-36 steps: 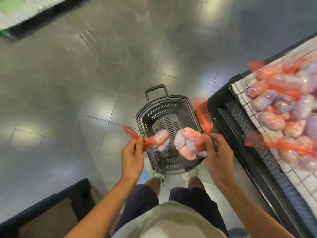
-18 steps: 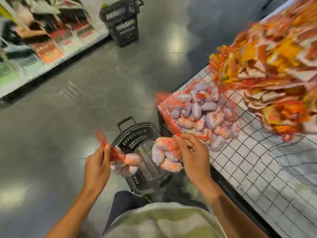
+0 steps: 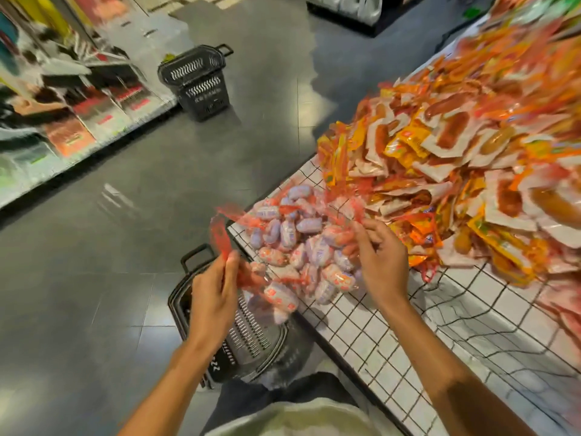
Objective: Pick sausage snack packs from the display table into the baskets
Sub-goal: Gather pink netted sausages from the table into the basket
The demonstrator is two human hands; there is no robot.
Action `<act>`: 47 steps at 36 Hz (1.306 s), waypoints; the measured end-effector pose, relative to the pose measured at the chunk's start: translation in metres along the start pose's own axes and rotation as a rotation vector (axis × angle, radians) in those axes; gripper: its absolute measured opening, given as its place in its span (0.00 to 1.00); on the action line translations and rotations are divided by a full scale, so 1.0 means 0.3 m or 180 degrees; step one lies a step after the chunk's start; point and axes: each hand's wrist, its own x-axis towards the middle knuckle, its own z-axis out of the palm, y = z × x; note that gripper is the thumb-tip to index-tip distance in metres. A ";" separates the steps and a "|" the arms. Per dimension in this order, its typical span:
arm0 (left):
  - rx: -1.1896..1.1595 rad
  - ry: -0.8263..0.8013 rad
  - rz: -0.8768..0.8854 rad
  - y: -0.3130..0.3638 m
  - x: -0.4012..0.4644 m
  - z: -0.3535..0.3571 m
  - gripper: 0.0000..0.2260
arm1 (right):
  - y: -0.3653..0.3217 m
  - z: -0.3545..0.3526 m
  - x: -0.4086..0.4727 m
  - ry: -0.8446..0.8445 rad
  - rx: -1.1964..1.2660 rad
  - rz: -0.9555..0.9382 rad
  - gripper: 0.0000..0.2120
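Head-worn view, forward and downward

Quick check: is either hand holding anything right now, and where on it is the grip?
The left hand pinches a sausage snack pack by its red net neck. The right hand reaches into the pile of packs; whether it grips one cannot be told.

the floor (image 3: 110, 278) is laid in large dark grey tiles with a glossy finish, and pale light reflections show on it near the left side and at the lower left. a low shelf run (image 3: 63, 121) lines the left edge of the aisle, holding blurred packaged goods in red, white and green. at the top, a dark shelf base (image 3: 345, 17) carries white bags, blurred, and the floor beside it shows a lighter grey patch.
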 end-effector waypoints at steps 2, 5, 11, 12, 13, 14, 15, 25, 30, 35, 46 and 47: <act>-0.0046 -0.0081 0.0035 0.028 0.014 0.029 0.20 | 0.051 0.005 0.049 0.0159 -0.0120 0.0065 0.05; -0.0067 -0.0192 0.0148 0.052 0.036 0.063 0.17 | 0.167 0.026 0.094 0.0172 -0.0430 0.0373 0.05; -0.0140 -0.0753 0.0149 0.069 0.081 0.124 0.17 | 0.295 0.051 0.101 0.0233 -0.0810 0.0914 0.09; -0.0140 -0.0784 0.0189 0.078 0.091 0.136 0.17 | 0.297 0.052 0.101 0.0246 -0.0866 0.0916 0.09; -0.0149 -0.0808 0.0210 0.088 0.102 0.149 0.18 | 0.296 0.052 0.102 0.0249 -0.0895 0.0936 0.09; -0.0161 -0.0823 0.0200 0.097 0.115 0.164 0.18 | 0.297 0.052 0.103 0.0256 -0.0876 0.0985 0.09; -0.0205 -0.0848 0.0160 0.105 0.129 0.179 0.18 | 0.298 0.051 0.103 0.0282 -0.0825 0.1044 0.09; -0.0015 -0.1515 0.0542 -0.054 0.142 0.388 0.18 | 0.314 0.046 0.086 0.0498 -0.0563 0.1147 0.10; 0.1451 -0.2057 0.1392 -0.288 0.078 0.467 0.38 | 0.310 0.039 0.055 0.0357 -0.0544 0.1127 0.11; 0.1719 -0.2035 0.1469 -0.299 0.080 0.502 0.38 | 0.318 0.007 -0.022 0.0283 -0.0363 0.1079 0.16; 0.2207 -0.2354 0.1469 -0.274 0.084 0.487 0.40 | 0.369 0.020 -0.131 -0.0371 -0.1104 0.1057 0.30; 0.2215 -0.2395 0.1444 -0.270 0.087 0.483 0.40 | 0.366 0.021 -0.130 -0.0385 -0.1111 0.1067 0.30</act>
